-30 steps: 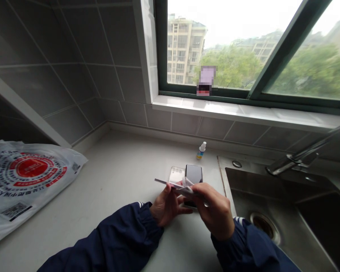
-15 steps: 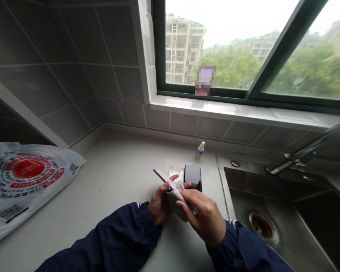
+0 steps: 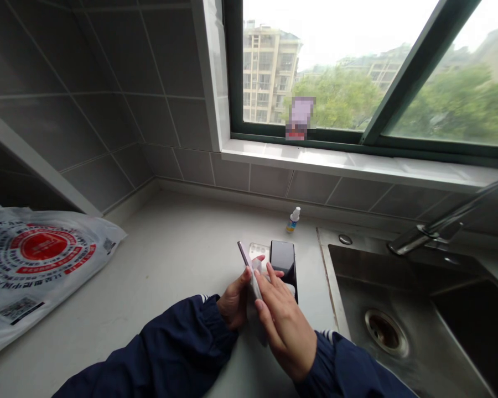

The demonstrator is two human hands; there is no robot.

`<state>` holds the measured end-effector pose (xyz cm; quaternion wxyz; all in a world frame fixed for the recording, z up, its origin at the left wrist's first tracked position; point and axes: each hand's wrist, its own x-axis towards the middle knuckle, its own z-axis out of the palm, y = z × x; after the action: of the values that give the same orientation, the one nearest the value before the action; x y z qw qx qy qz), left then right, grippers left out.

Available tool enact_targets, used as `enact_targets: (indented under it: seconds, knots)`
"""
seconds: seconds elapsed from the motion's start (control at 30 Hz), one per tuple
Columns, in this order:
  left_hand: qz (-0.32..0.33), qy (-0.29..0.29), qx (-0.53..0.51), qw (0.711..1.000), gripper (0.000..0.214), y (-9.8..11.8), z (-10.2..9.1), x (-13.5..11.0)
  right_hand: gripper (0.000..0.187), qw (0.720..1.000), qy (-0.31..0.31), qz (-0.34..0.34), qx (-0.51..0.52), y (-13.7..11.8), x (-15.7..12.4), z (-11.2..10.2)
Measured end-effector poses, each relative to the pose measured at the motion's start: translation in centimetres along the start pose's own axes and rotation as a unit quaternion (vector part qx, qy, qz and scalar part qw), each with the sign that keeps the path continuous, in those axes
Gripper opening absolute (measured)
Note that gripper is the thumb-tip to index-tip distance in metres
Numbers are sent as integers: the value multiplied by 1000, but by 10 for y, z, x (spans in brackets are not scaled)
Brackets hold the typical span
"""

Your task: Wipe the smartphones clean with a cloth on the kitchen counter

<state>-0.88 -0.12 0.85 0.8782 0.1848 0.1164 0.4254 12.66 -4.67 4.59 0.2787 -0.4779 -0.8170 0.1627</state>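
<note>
My left hand (image 3: 232,298) grips a thin phone (image 3: 244,257) with a purple edge, tilted up almost on its side over the counter. My right hand (image 3: 283,326) lies with fingers stretched flat against the phone's face, pressing a white cloth (image 3: 255,287) onto it. Just behind my hands, a black phone (image 3: 283,258) lies flat on the counter beside a clear phone case (image 3: 259,249). A small spray bottle (image 3: 292,220) stands further back near the wall.
The pale counter (image 3: 170,260) runs left to a printed white plastic bag (image 3: 33,265). To the right are a steel sink (image 3: 402,315) and its faucet (image 3: 435,229). Grey wall tiles and a window sill (image 3: 336,160) close off the back.
The phone in my left hand has tipped from nearly flat to almost on edge. My right hand has flattened and slid the cloth along its face.
</note>
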Motion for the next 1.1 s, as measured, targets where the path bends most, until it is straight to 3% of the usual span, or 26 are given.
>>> enact_targets:
  seconds: [0.27,0.57,0.73,0.93,1.1]
  knots:
    - [-23,-12,36,999,79,-2,1,0,50,996,-12,44,74,6,1,4]
    - [-61,-91,79,991,75,-7,-6,-2,51,985,-11,96,144,6,4,-5]
    - [-15,-105,146,984,80,-10,-10,-2,54,979,7,124,162,8,5,-6]
    - [-115,-171,212,955,106,-9,-10,-1,55,976,15,134,169,10,7,-8]
    - [-115,-201,258,938,94,-4,1,2,56,979,50,120,156,10,8,-5]
